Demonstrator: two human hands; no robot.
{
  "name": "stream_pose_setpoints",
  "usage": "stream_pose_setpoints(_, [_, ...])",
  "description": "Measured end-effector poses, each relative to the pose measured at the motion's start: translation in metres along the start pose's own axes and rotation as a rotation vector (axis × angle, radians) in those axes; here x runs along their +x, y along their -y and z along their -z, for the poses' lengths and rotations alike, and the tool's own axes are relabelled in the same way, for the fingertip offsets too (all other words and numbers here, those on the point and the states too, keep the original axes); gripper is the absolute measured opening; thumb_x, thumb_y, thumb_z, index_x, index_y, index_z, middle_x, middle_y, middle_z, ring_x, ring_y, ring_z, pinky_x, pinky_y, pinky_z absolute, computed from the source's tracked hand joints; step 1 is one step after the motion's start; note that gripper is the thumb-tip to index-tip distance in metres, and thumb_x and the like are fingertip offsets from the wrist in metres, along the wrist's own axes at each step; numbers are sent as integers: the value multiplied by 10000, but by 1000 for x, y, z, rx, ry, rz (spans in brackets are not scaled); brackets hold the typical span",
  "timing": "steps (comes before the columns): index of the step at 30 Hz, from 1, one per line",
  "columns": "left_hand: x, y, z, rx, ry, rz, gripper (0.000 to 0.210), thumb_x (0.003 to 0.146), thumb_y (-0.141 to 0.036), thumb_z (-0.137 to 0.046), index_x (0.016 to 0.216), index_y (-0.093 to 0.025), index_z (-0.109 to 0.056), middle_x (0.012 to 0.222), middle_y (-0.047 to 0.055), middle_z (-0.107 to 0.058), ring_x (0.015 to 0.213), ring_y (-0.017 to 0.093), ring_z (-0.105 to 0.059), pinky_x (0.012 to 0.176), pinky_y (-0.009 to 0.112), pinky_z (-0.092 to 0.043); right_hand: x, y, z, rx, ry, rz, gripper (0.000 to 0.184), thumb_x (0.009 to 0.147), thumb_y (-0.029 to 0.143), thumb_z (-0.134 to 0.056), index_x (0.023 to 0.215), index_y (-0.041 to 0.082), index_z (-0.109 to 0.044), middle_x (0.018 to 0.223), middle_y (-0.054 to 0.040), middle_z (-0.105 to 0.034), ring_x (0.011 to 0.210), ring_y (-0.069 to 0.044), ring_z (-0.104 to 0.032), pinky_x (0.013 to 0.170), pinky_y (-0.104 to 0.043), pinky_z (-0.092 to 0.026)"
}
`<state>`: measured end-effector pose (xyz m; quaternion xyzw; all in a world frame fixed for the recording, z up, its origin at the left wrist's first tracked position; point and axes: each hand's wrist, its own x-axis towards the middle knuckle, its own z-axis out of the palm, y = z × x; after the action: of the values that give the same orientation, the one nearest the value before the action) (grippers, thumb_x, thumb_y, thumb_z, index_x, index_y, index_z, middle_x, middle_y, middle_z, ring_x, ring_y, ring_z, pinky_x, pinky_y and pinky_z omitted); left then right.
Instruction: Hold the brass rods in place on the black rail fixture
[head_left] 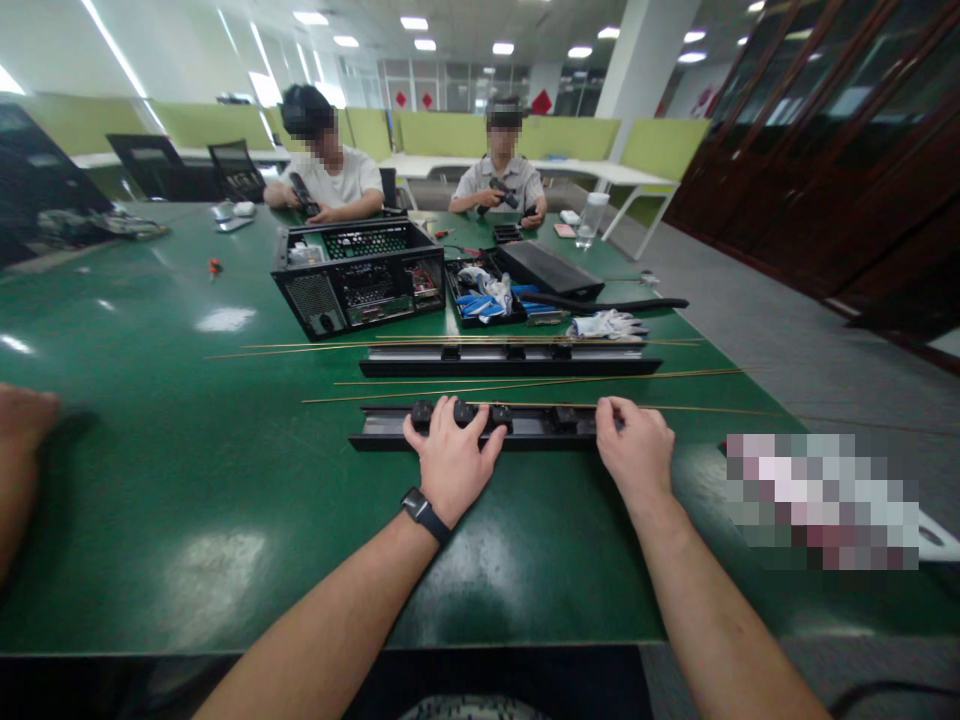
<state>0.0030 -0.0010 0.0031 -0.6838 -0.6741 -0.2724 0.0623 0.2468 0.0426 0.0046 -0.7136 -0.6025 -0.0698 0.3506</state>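
Observation:
My left hand (pixel 456 450), with a watch on the wrist, spreads its fingers over small black blocks (pixel 422 414) sitting in the nearer black channel rail (pixel 382 440). Its fingertips touch some of these blocks and partly hide them. Another black block (pixel 562 418) sits in the rail between my two hands. By the rail's right end, my right hand (pixel 639 445) has its thumb and fingers pinched together on a thin brass-coloured rod (pixel 720 410), which stretches out to the right. A second black rail (pixel 510 366) holding similar blocks lies just beyond.
More thin rods (pixel 375 395) lie around the rails. Farther back are an open computer case (pixel 360 280), a tray with blue-and-white gloves (pixel 484 300), a glove (pixel 609 325) and a bottle (pixel 592 220). Two people work across the green table (pixel 187 450); another person's hand (pixel 22 430) is at left.

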Motion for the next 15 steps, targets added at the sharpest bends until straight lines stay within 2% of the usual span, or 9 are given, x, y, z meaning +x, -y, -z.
stream_pose_setpoints(6, [0,-1,0,1,8,17,361,980,-527,-570,1266,-360,-714,1469,140,-569,1416,349,-453,1157,691,-169,-3,4,-1,26,0,66,337,970,391,-501,963,206,-783,841,-97,-733,883,-267,-594,805,-368,-378])
stream_pose_setpoints(15, [0,0,-1,-5,-10,3,355,985,-525,-567,1258,-357,-717,1461,149,-573,1420,340,-454,1160,693,-160,-3,4,0,-3,-16,51,329,966,400,-527,951,203,-791,834,-99,-730,892,-270,-604,806,-374,-389])
